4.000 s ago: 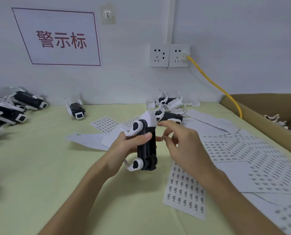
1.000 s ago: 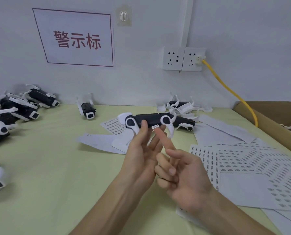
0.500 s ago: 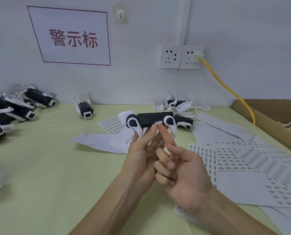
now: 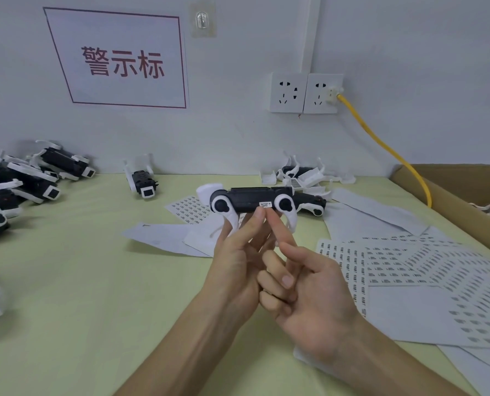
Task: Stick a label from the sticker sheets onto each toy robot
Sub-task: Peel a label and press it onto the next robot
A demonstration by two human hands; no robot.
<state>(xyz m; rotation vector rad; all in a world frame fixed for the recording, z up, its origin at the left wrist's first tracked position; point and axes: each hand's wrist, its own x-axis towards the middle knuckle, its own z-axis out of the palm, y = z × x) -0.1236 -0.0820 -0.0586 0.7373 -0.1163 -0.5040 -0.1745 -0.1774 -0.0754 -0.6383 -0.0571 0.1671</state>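
My left hand [image 4: 235, 270] holds a black toy robot [image 4: 246, 199] with white legs up above the table, lying level, gripped from below. A small white label [image 4: 265, 204] sits on the robot's black side near its right leg joint. My right hand [image 4: 309, 292] points its index finger up, with the fingertip touching the robot just below the label; its other fingers are curled and hold nothing. Sticker sheets [image 4: 409, 261] with rows of small labels lie spread on the table to the right.
Several toy robots [image 4: 32, 181] are piled at the left, one [image 4: 142, 181] stands alone near the wall, and more [image 4: 303, 174] lie behind the held one. A cardboard box [image 4: 452, 195] stands at the right. A yellow cable [image 4: 381, 144] runs from the wall sockets [image 4: 305, 92].
The label that rode on my right index fingertip a second ago now sits on the robot's side. The fingertip has slipped just below it. My left hand keeps the robot raised.
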